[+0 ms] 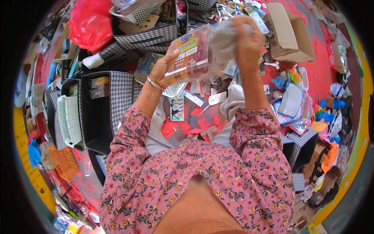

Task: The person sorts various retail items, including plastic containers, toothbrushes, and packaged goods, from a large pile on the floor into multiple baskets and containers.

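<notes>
Left hand (164,67) has its fingers clamped on a maroon printed packaging box (187,56) up over the red floor (191,116), right hand (249,41)'s gripping a blurry grey cloth (226,41) right beside it.

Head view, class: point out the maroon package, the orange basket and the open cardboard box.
Maroon package (189,56): head view, middle of its printed face.
Orange basket (64,161): head view, on its openwork side.
Open cardboard box (283,29): head view, on its upright flap.
</notes>
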A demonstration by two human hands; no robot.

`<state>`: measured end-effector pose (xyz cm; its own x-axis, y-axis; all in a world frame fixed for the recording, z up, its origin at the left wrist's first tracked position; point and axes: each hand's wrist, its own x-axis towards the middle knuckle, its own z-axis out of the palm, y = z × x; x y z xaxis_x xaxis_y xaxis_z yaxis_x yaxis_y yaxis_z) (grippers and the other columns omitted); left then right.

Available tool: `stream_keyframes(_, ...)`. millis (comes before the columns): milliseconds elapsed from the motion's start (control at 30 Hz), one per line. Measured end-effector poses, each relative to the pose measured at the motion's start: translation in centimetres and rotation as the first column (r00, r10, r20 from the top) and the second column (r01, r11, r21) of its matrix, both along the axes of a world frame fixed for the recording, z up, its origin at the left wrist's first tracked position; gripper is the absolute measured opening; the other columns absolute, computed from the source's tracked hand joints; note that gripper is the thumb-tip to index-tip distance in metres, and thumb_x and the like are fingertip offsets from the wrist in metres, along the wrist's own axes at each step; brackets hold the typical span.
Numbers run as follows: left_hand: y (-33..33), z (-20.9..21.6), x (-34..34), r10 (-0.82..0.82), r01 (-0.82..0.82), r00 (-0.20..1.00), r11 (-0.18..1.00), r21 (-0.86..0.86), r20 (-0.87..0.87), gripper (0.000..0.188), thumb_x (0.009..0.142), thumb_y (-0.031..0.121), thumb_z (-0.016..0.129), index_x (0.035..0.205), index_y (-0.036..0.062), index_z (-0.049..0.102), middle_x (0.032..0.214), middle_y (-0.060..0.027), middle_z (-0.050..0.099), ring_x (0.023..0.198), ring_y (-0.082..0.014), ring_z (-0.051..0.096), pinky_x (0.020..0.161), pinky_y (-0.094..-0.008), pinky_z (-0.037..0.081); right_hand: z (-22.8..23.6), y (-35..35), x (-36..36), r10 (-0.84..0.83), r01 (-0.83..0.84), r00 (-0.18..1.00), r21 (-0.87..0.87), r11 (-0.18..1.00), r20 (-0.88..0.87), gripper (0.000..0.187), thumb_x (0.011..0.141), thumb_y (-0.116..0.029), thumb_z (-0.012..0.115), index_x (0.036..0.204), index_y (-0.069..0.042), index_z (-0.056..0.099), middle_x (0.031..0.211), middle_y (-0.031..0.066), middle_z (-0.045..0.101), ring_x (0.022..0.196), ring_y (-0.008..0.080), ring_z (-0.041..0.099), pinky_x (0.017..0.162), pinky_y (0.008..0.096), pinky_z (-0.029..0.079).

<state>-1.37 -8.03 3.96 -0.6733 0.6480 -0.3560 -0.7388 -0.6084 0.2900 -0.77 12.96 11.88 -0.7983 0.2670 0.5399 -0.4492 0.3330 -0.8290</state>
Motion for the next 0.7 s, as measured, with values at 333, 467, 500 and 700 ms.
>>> stream_keyframes(333,-0.7,-1.1,-0.4,0.025,-0.030,0.999,0.991,0.128,0.044,0.038,0.086,0.010,0.044,0.122,0.0016,0.035,0.116,-0.0197,0.049,0.103,-0.0298,0.052,0.087,-0.0440,0.045,-6.1,3.1,-2.1,-0.456,0.275,0.812,0.450,0.850,0.365,0.033,0.071,-0.030,0.061,0.077,0.002,0.063,0.072,0.0176,0.062,0.068,0.0301,0.060,0.063,0.0359,0.045)
stream_keyframes(467,-0.7,-2.4,-1.3,0.126,-0.130,0.990,0.990,0.056,0.058,0.036,0.089,0.016,0.040,0.122,0.0008,0.035,0.117,-0.0200,0.048,0.104,-0.0324,0.051,0.086,-0.0459,0.045,-8.4,3.8,-1.4,-0.034,0.259,0.810,-0.304,0.917,0.586,0.033,0.078,-0.029,0.061,0.082,0.004,0.061,0.066,0.0051,0.059,0.060,0.0124,0.050,0.057,0.0260,0.041)
stream_keyframes(500,-0.7,-2.1,-1.3,0.177,-0.178,0.983,0.984,0.005,0.050,0.036,0.089,0.016,0.040,0.121,0.0009,0.036,0.116,-0.0196,0.049,0.103,-0.0317,0.052,0.085,-0.0454,0.045,-8.2,3.1,-1.5,0.076,0.261,0.808,-0.471,0.843,0.585,0.032,0.079,-0.029,0.061,0.082,0.004,0.061,0.066,0.0031,0.058,0.060,0.0097,0.047,0.056,0.0244,0.040)
stream_keyframes(700,-0.7,-0.9,-0.9,0.283,-0.282,0.959,0.957,-0.069,0.002,0.033,0.089,0.016,0.039,0.119,0.0019,0.038,0.110,-0.0141,0.053,0.098,-0.0273,0.055,0.080,-0.0401,0.049,-2.6,-4.1,1.3,-0.126,0.119,0.965,0.045,0.992,0.228,0.022,0.083,-0.023,0.058,0.077,-0.002,0.055,0.073,0.0060,0.058,0.060,0.0151,0.052,0.054,0.0259,0.041)
